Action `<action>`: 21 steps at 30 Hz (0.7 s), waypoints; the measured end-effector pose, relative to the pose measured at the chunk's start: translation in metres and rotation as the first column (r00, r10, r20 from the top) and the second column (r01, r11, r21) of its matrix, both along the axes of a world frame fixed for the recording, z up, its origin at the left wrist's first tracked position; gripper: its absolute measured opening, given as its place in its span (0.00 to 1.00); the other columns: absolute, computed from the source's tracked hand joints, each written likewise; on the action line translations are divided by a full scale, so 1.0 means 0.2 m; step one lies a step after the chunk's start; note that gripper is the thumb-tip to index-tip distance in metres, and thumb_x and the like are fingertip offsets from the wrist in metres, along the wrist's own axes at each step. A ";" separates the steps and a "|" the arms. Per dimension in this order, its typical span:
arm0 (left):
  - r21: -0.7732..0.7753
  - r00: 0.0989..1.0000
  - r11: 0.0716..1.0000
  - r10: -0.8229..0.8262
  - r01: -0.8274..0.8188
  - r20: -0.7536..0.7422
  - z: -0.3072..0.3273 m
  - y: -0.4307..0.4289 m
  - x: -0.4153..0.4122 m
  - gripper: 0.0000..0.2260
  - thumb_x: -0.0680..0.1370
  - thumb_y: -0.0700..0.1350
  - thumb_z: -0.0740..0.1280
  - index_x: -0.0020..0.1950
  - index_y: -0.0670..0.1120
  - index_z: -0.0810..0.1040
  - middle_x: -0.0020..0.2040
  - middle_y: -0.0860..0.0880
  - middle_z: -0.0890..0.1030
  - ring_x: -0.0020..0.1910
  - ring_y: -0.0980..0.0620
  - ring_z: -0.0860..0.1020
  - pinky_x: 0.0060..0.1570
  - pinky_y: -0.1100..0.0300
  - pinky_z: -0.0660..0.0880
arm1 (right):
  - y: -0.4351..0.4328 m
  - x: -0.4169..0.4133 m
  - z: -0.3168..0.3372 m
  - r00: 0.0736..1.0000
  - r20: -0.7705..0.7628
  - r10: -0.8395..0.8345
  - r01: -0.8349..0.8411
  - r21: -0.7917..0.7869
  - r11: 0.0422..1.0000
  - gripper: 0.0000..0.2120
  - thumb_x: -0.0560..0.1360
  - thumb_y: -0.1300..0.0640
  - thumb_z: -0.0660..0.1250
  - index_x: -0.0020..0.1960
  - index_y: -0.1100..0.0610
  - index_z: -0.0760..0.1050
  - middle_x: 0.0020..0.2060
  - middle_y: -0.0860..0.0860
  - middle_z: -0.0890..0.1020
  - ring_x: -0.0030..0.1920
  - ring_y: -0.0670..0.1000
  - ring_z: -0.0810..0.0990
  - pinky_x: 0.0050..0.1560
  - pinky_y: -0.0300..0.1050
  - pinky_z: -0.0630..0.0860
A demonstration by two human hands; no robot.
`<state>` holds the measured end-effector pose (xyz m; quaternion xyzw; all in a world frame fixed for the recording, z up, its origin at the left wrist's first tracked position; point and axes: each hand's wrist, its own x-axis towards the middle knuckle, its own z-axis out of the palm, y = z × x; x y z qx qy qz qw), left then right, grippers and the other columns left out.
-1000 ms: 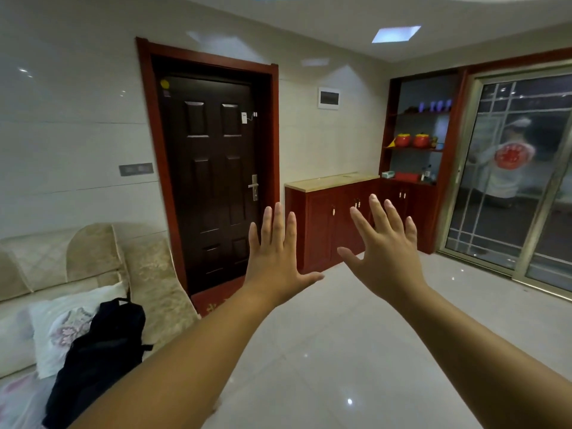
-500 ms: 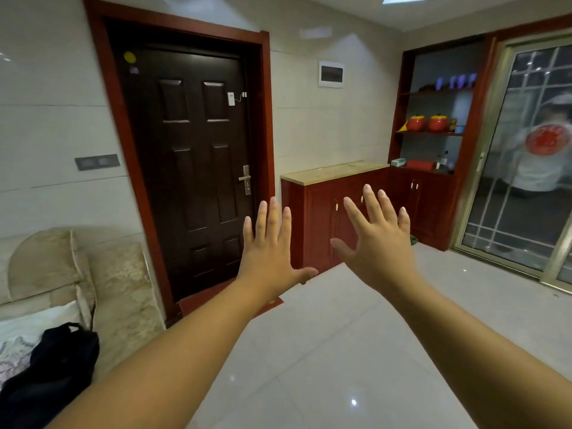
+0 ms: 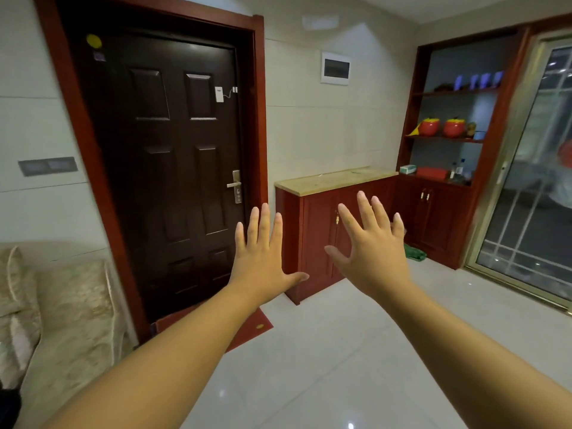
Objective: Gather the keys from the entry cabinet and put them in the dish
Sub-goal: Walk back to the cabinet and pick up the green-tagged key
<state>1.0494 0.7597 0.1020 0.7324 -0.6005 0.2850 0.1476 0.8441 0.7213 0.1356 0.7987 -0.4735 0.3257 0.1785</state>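
Left hand [image 3: 263, 261] and right hand [image 3: 371, 255] are raised, fingers straight and slightly apart, holding nothing. Behind them the red entry cabinet [image 3: 312, 233] stands between the dark front door [image 3: 173, 168] and a shelf unit [image 3: 448, 139]. Whether keys lie on its top cannot be told.

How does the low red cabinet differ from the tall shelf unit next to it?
The low cabinet has a pale top; the shelf unit rises higher, with open shelves holding red pots. The low cabinet stands beside the dark door; the shelf unit beside the glass door. Both are red-brown wood with shut lower doors.
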 end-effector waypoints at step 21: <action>0.012 0.993 0.993 -0.120 0.120 -0.002 -0.06 -2.02 0.61 0.57 0.63 0.81 0.51 0.78 0.43 0.40 0.78 0.39 0.38 0.75 0.40 0.33 0.72 0.36 0.43 | -1.97 0.64 -0.07 0.997 -0.018 -0.070 0.070 0.026 0.997 0.38 0.72 0.34 0.63 0.76 0.48 0.58 0.79 0.57 0.56 0.79 0.61 0.52 0.73 0.70 0.54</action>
